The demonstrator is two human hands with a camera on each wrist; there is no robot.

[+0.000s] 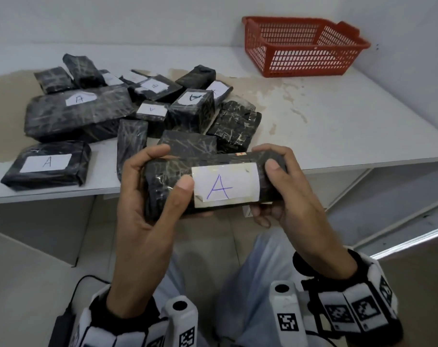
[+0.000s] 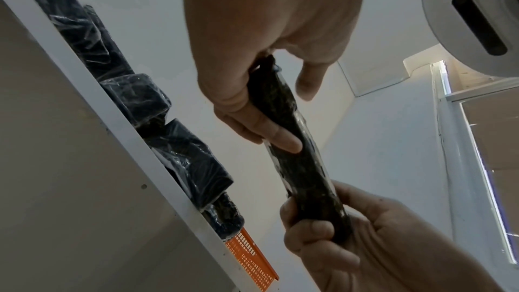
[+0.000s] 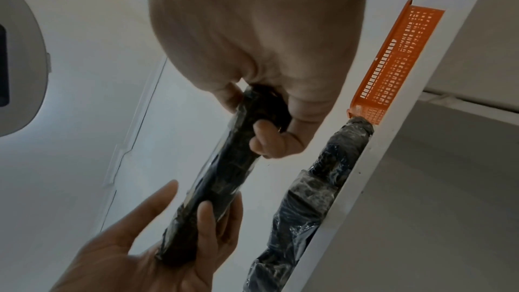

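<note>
I hold a long black plastic-wrapped parcel crosswise in front of the table's near edge. Its white label, marked "A" in blue, faces up. My left hand grips the left end, thumb on the front beside the label and fingers over the top. My right hand grips the right end the same way. In the left wrist view the parcel runs from the left hand down to the right hand. The right wrist view shows the parcel between the right hand and the left hand.
A pile of black wrapped parcels, several labelled "A", covers the left half of the white table. A red mesh basket stands at the back right by the wall, with nothing seen in it. Stained bare tabletop lies between pile and basket.
</note>
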